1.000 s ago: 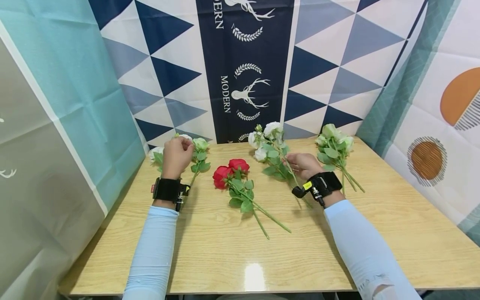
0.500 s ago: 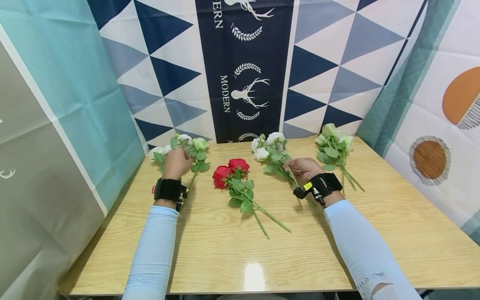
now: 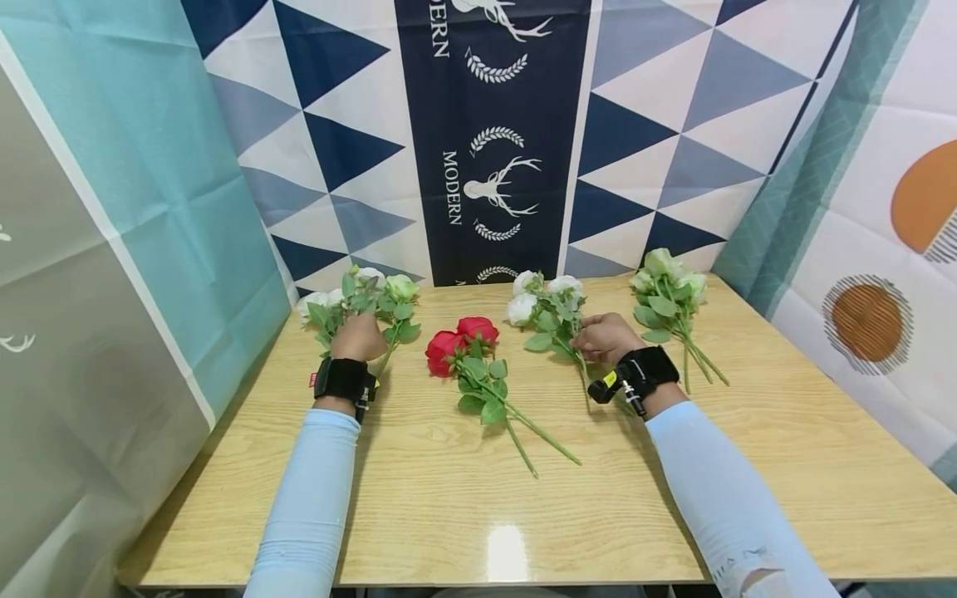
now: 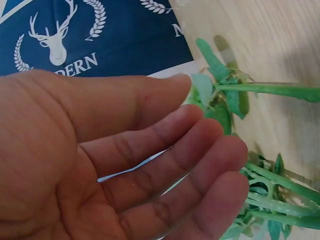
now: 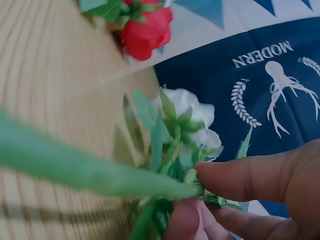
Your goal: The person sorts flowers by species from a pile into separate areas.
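At the left, my left hand point(image 3: 359, 336) is over a bunch of white and pale green artificial roses point(image 3: 402, 287). In the left wrist view its fingers point(image 4: 170, 135) are loosely bent with the thumb alongside, and nothing shows between them; green stems point(image 4: 285, 91) lie beyond the fingertips. My right hand point(image 3: 607, 336) pinches the green stem point(image 5: 125, 182) of a white rose between thumb and fingers. White roses point(image 3: 522, 309) lie at the back of the table, just left of that hand. Part of the left bunch is hidden behind my left hand.
Red roses point(image 3: 446, 353) lie between my hands, their stems slanting toward the front right. Another pale green rose bunch point(image 3: 665, 278) rests at the back right. Patterned cloth point(image 3: 493, 124) hangs behind the wooden table point(image 3: 419, 515) and at both sides.
My left hand has come down toward the left bunch, its fingertips no longer showing above the flowers. The white roses by my right hand have been lowered and shifted slightly right.
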Demonstrator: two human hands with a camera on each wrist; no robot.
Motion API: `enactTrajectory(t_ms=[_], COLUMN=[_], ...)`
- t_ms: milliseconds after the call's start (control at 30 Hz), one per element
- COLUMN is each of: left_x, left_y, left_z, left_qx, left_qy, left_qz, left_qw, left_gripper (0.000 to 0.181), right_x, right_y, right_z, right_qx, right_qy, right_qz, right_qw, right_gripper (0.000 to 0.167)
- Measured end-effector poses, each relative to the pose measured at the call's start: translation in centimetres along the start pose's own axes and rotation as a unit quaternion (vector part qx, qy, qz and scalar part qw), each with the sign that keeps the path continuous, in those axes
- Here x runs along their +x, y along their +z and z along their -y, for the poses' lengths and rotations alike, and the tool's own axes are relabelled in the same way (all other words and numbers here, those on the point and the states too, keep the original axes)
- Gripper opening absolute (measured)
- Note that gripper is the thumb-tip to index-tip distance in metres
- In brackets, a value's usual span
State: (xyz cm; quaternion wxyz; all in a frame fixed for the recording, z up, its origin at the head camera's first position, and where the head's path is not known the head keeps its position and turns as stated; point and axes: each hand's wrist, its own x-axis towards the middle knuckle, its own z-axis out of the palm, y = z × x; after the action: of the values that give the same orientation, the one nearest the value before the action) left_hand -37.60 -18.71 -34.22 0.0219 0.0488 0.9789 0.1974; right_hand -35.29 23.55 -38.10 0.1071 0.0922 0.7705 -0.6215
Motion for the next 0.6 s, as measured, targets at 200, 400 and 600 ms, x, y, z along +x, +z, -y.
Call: enactTrajectory(t_ms=[200, 400, 600], left_x=[0.3, 0.6, 0.8], left_y=[0.5, 1.3, 2.0], left_z=[0.5, 0.9, 1.2], left_qx=[0.012, 0.017, 0.028], left_qy=[-0.013, -0.014, -0.019], left_qz=[0.016, 0.033, 0.034], left_qw=[0.9997, 0.9992, 0.9989], left_gripper=[0.022, 0.013, 0.024], right_x=[0.4, 0.4, 0.3], right_y=[0.3, 0.4, -0.1], right_z=[-0.4, -0.5, -0.3], right_qx=[-0.059, -0.084, -0.106], right_qy=[-0.020, -0.023, -0.031], right_qz=[0.011, 0.010, -0.011], right_qw=[0.9980, 0.9961, 0.9939], right_gripper=[0.074, 0.071, 0.064])
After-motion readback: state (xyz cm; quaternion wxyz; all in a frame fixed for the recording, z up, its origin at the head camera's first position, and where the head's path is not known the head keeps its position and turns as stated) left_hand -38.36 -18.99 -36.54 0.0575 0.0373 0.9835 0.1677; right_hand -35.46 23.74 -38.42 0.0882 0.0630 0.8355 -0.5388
